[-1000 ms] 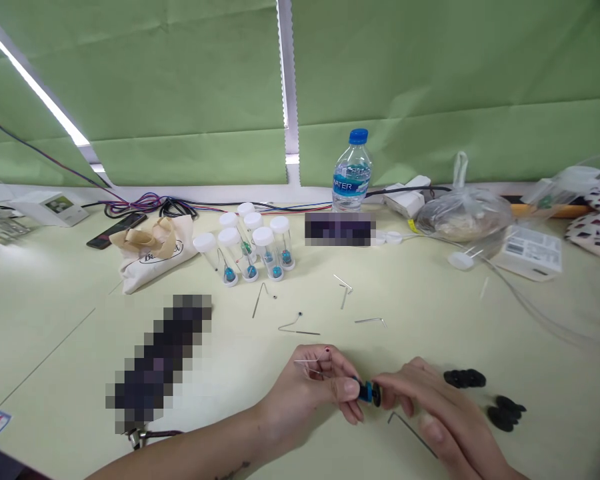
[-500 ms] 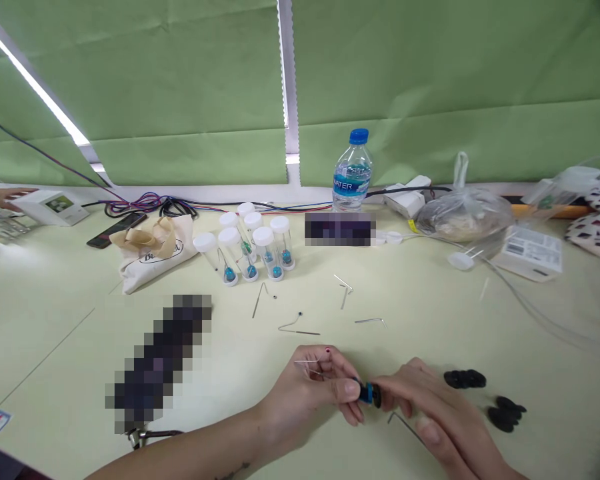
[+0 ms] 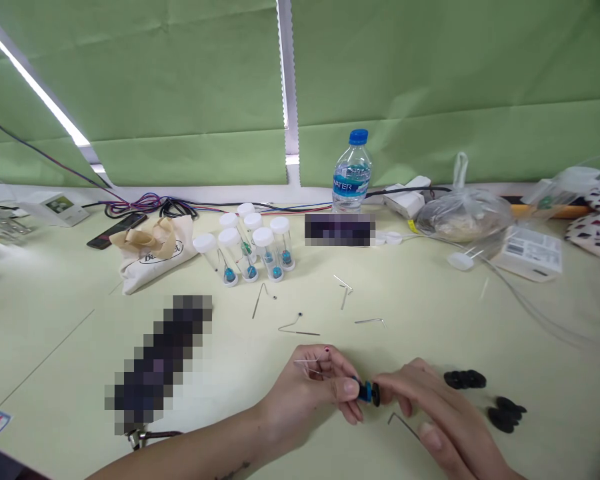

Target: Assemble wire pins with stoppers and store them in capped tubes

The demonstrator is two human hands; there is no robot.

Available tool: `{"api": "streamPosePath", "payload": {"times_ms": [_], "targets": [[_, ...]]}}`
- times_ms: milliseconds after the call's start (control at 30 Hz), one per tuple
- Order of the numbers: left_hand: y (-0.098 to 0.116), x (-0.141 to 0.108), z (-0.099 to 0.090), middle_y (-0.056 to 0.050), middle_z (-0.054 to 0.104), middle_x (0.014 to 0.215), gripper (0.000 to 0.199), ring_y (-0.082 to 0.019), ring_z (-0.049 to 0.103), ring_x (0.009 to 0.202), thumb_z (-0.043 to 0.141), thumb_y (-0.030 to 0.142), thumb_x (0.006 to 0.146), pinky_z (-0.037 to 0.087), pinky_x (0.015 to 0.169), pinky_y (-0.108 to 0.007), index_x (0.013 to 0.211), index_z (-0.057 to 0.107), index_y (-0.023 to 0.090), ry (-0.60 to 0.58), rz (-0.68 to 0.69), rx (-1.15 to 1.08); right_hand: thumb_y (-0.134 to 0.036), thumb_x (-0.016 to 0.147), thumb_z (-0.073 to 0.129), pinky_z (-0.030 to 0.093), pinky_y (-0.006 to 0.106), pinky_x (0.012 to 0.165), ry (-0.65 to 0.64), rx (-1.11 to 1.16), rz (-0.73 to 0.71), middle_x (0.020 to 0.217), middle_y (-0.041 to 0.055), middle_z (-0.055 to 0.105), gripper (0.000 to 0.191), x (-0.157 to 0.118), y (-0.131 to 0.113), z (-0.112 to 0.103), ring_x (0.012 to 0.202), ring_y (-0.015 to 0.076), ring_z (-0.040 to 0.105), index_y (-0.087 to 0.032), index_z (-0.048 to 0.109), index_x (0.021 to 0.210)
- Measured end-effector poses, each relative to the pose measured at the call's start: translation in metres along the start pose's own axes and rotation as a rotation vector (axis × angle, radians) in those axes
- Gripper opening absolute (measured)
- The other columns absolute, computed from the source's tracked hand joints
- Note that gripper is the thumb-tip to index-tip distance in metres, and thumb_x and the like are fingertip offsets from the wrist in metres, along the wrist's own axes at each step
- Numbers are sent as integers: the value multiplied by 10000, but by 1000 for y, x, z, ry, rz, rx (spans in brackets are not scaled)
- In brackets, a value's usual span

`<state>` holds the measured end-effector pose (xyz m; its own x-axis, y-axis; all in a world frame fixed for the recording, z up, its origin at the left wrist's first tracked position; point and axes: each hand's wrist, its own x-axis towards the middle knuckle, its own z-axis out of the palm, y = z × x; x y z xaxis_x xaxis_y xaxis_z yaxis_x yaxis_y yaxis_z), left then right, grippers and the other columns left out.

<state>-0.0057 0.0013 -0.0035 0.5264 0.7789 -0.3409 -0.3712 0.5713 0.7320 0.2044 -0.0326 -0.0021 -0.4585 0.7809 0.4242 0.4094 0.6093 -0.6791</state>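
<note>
My left hand [image 3: 325, 383] pinches a small blue and black part [image 3: 365, 391] between thumb and fingers. A black disc [image 3: 376, 394] sits on that part's right end. Past the left fingers sticks a thin bent wire [image 3: 307, 361] with a red bead near its tip. My right hand [image 3: 437, 407] has its fingers stretched out, the index fingertip at the disc. Below those fingers an L-shaped hex key [image 3: 404, 425] runs in under the right thumb; whether the thumb grips it is unclear. Right of the hand lie black discs [image 3: 465, 379] and more black round parts [image 3: 504, 413].
Bent wires with beads [image 3: 299, 331] and small hex keys [image 3: 370, 321] lie ahead of my hands. Behind them stand several capped clear tubes [image 3: 230, 257], a cloth pouch [image 3: 157, 253] and a water bottle [image 3: 353, 177]. A plastic bag [image 3: 463, 213] and white box [image 3: 529, 253] are at right.
My right fingers have shifted slightly at the black disc, which shows a little more of itself. Another person's hand at the far left has left the view.
</note>
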Motion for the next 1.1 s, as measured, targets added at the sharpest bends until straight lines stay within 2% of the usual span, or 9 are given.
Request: {"api": "streamPosePath", "payload": {"times_ms": [100,267,700,933,1100], "targets": [[-1,0,-1,-39,629,555,235,-137,617,486,818,230,626,482,495,-231,716,654,87,-12,-1,-6,-411,997,309,492,320,667,-20,16,-13,837,50,625,345,1,-1,0,733,183,593,-225,532,1183],[0,0,0,-49,638,569,229,-135,622,490,815,218,629,483,492,-224,716,655,79,-7,-2,-14,-414,989,329,501,334,683,15,-14,-7,893,69,644,370,-3,1,0,721,189,599,-219,530,1230],[-1,1,-2,-51,640,567,217,-136,625,496,808,205,637,489,493,-222,725,658,77,-19,1,-16,-409,993,320,489,347,735,7,-68,-10,843,49,635,344,-3,1,0,750,191,600,-225,531,1193],[0,1,-1,-49,640,566,213,-130,624,491,809,200,638,489,492,-216,720,656,77,-16,-3,-23,-397,1000,308,481,311,675,13,-33,-20,829,40,629,323,0,-2,0,725,179,595,-232,529,1167],[-1,2,-3,-47,644,586,211,-135,633,504,806,204,647,488,496,-218,731,654,84,-17,1,-19,-409,1002,291,483,329,713,6,-70,-6,883,53,626,366,-2,-1,0,729,173,583,-220,487,1248]]}}
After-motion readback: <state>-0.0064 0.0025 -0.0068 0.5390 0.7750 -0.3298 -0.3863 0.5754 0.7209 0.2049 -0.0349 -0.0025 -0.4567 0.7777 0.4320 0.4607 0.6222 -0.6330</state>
